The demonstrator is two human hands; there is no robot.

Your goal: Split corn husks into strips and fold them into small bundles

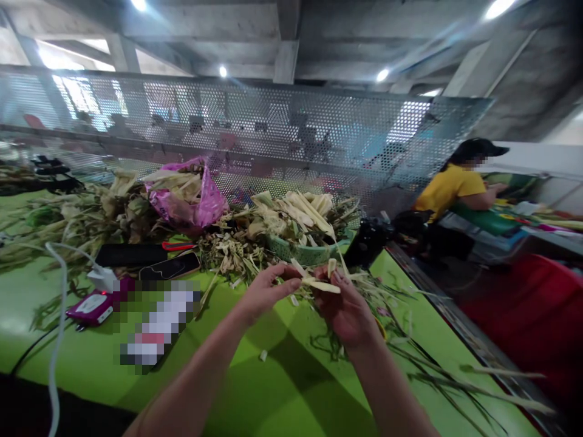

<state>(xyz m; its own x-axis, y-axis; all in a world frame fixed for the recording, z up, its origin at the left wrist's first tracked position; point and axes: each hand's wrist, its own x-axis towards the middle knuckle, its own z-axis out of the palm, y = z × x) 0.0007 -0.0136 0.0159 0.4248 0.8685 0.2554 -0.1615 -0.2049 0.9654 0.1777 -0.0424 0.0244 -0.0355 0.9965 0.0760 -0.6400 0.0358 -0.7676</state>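
Between my two hands are pale yellow husk strips (322,285), folded or crossed over one another above the green table (273,388). My left hand (268,291) pinches the left end of the strips between thumb and fingers. On the other side, my right hand (348,309) is curled around the right part, with a short folded piece standing up by its fingertips. A long thin strand runs up from near the right hand towards the green basket (303,252), which is heaped with dry husks (300,215) just behind my hands.
More dry husks (104,206) and a pink plastic bag (186,206) lie at the back left. A phone (169,267), a purple power bank (93,306) and a white cable (58,340) are on the left. Long stalks (473,388) cross the right edge. A person in yellow (450,188) sits beyond.
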